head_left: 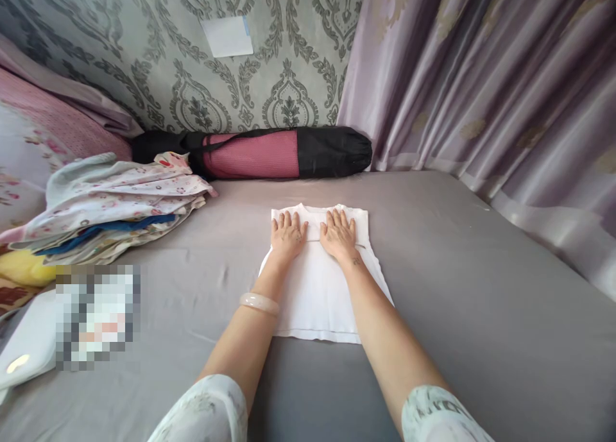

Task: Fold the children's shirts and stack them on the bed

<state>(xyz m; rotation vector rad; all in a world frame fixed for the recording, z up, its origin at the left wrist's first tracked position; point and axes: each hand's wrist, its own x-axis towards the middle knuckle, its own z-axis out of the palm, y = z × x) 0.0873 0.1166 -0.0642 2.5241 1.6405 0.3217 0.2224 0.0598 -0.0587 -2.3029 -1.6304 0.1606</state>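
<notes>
A small white shirt lies flat on the grey bed sheet, its neckline at the far end and its hem toward me. The sides at the top look folded in, with a crease running across below the neck. My left hand rests palm down on the shirt's upper left, fingers spread. On the upper right, my right hand presses flat the same way, with its fingers apart. Neither hand grasps the cloth. A pale bangle circles my left forearm.
A pile of folded clothes sits at the left. Behind the shirt, a black and pink rolled bag lies along the patterned wall. A white device and a blurred-out item lie at the left front. Purple curtains hang at the right.
</notes>
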